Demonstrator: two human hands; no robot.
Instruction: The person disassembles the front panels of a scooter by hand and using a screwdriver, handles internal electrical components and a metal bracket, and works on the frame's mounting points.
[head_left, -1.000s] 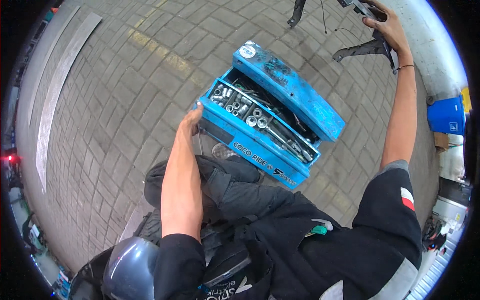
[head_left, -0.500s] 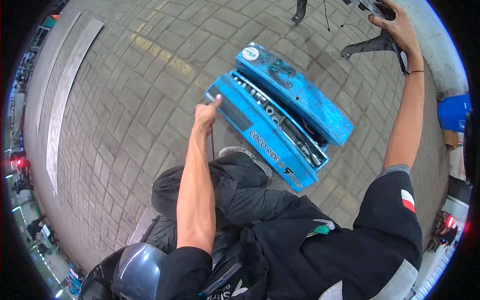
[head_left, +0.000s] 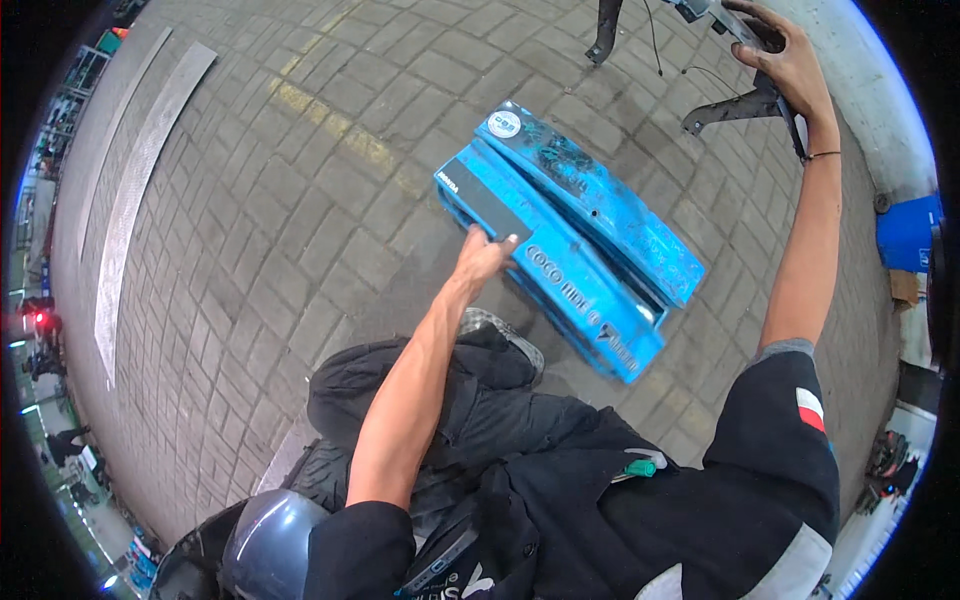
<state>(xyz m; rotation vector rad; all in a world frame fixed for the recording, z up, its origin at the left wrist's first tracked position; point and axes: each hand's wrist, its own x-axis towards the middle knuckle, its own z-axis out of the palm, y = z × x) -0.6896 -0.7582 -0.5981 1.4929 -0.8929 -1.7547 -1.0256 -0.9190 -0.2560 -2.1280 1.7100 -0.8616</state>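
Note:
A scuffed blue metal toolbox (head_left: 606, 205) sits on the pavers in front of me, its two long sections leaning inward with a narrow dark gap between them; its contents are mostly hidden. My left hand (head_left: 483, 257) grips the near section at its long side, thumb on top, fingers curled under the edge. At the upper right, my right hand (head_left: 785, 62) is closed on a black bracket frame (head_left: 727, 114) with angled legs and thin dangling cables. A shoe (head_left: 515, 345) of mine shows beside the toolbox, under my left forearm.
Long pale metal strips (head_left: 140, 160) lie on the left. A pale wall (head_left: 885, 110) runs along the right, with a blue bin (head_left: 908, 232) and cardboard (head_left: 903, 289) beside it. A dark glossy curved panel (head_left: 270, 545) is at lower left; parked vehicles line the far left.
The toolbox's near section has swung up and inward, covering the sockets that showed earlier. My left hand has moved right and down along its side. My right hand still holds the bracket.

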